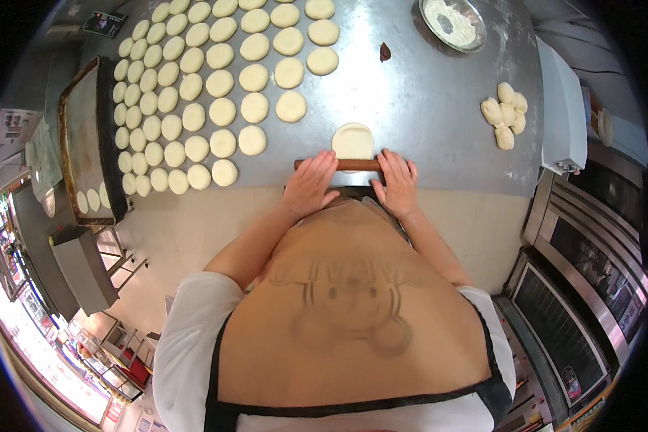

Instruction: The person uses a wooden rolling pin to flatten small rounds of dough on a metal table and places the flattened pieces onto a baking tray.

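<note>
A brown wooden rolling pin lies crosswise at the near edge of the metal table. My left hand holds its left end, fingers laid over the wood and thumb pointing inward. On the right end rests my right hand, its fingers also over the pin. Between the hands, the pin presses across the near part of a flat round of dough; most of the disc shows beyond it, with a faint raised rim.
Rows of dough rounds cover the table's left side. A metal bowl of flour stands at the far right, with a cluster of small dough pieces nearer. A small dark object lies mid-table. A dark-rimmed tray adjoins the left edge.
</note>
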Action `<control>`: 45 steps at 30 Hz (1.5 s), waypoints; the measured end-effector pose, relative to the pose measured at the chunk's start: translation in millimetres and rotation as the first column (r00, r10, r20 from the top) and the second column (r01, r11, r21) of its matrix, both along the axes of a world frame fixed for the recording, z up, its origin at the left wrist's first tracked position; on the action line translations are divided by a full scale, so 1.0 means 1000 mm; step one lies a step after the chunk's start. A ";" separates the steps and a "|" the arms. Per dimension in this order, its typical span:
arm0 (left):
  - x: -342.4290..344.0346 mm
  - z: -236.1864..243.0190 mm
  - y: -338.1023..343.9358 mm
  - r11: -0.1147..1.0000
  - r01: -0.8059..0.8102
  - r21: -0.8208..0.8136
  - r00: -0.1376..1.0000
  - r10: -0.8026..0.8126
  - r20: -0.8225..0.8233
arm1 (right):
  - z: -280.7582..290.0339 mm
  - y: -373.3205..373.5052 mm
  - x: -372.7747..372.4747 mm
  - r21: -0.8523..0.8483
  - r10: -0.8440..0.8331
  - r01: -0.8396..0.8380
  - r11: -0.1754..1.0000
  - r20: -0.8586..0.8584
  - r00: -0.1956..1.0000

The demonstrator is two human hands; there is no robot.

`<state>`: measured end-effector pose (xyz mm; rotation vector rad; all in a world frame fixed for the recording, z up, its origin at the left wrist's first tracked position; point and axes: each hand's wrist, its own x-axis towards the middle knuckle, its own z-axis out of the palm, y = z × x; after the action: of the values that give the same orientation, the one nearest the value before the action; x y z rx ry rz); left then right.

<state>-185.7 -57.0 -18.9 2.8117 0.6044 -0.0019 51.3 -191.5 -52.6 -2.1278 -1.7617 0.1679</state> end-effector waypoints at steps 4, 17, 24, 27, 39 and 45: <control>0.045 -0.017 0.057 0.980 -0.146 0.136 0.988 0.136 0.077 | 0.020 0.074 0.024 -0.058 -0.038 0.045 0.997 0.111 0.993; 0.092 -0.014 0.055 0.830 -0.292 -0.475 0.938 0.346 0.028 | 0.000 -0.019 -0.016 0.006 -0.103 0.103 0.995 -0.046 0.994; 0.109 -0.011 0.043 -0.389 0.016 -0.921 0.739 0.625 -0.251 | 0.020 -0.026 0.009 -0.030 -0.069 0.064 0.998 -0.195 0.978; 0.113 -0.004 0.080 0.479 -0.177 -0.860 0.979 0.177 -0.103 | 0.030 -0.022 0.015 -0.030 -0.064 0.060 0.998 -0.190 0.980; 0.019 -0.004 0.010 0.995 -0.061 -0.075 0.998 0.061 -0.008 | 0.015 0.001 -0.012 -0.059 -0.055 0.055 0.997 -0.003 0.998; 0.077 -0.003 0.084 0.959 -0.199 0.201 0.979 0.186 0.081 | 0.028 0.079 0.029 -0.091 -0.083 0.098 0.991 0.158 0.984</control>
<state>-109.0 26.9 -21.7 2.9248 0.9102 0.1960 80.2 -112.7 -24.7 -2.3436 -1.7692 0.0687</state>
